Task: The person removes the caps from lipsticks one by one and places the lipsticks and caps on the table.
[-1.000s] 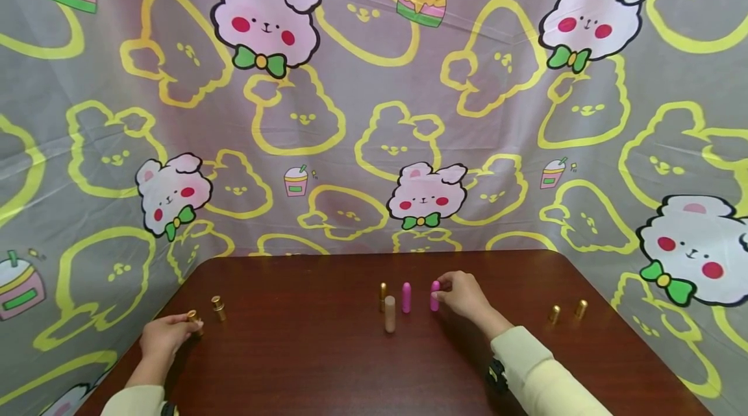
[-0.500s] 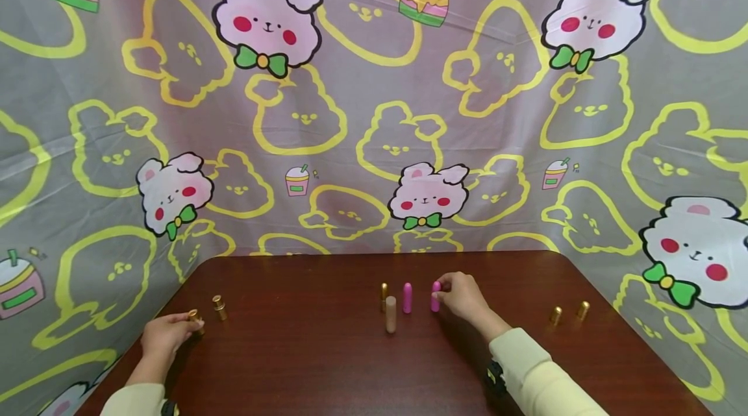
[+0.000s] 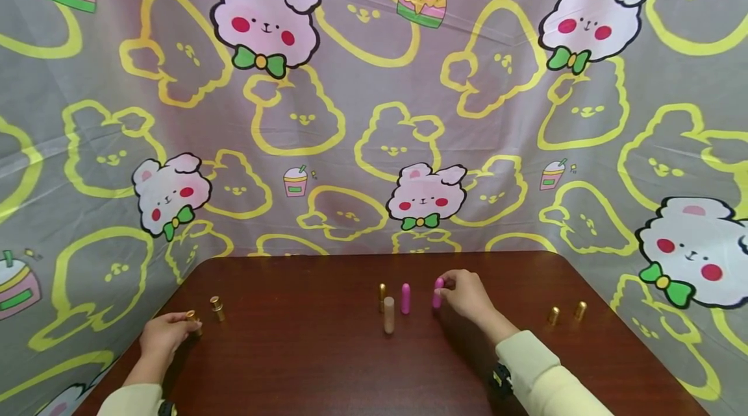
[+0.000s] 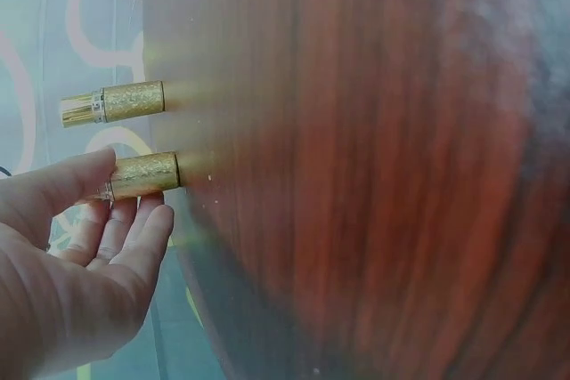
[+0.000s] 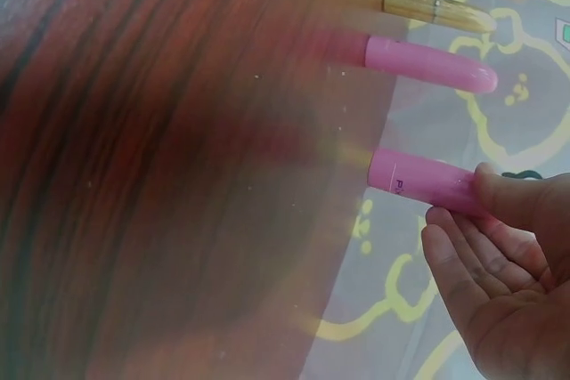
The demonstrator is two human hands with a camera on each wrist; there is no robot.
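In the head view my left hand [image 3: 166,338] is at the table's left, its thumb and fingers pinching the top of an uncapped gold lipstick tube [image 4: 147,173]. Beside it stands a matching uncapped gold lipstick tube [image 3: 217,307]. Right of the middle, my right hand [image 3: 467,293] pinches the upper part of a pink lipstick tube [image 5: 419,180] with a rounded tip and small lettering. The tube leans slightly; whether its base touches the table I cannot tell. A second pink tube [image 3: 406,299] stands upright to its left.
Left of the pink tubes stand a slim gold tube [image 3: 382,293] and, nearer me, a beige tube [image 3: 389,317]. Two short gold caps [image 3: 553,316] stand at the right side of the brown table [image 3: 304,351]. A patterned cloth [image 3: 350,78] hangs behind.
My right hand has shifted slightly to the right and up with the pink lipstick tube, which now tilts. The left hand and its gold lipstick tube stay about where they were.
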